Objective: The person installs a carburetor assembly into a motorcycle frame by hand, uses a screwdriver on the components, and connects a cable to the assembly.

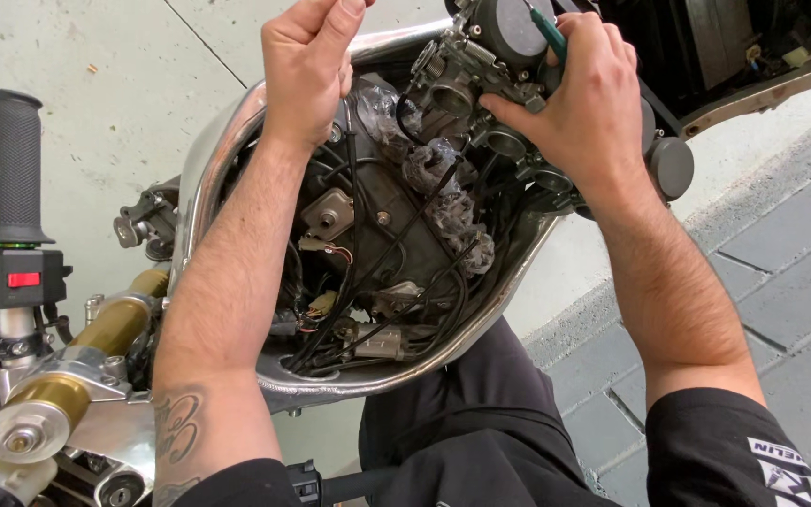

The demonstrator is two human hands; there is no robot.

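While the left hand [307, 66] is pinching a thin black cable [353, 188], the right hand [579, 99] is gripping the grey metal carburettor bank [466, 80], lifted clear of the polished aluminium frame [227, 141] yet tethered.

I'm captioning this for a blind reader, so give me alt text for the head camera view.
Seen from above, a person's right hand grips a bank of carburetors over a stripped motorcycle frame, while the left hand pinches a black cable rising from the wiring. A handlebar grip and gold fork tubes sit at left.
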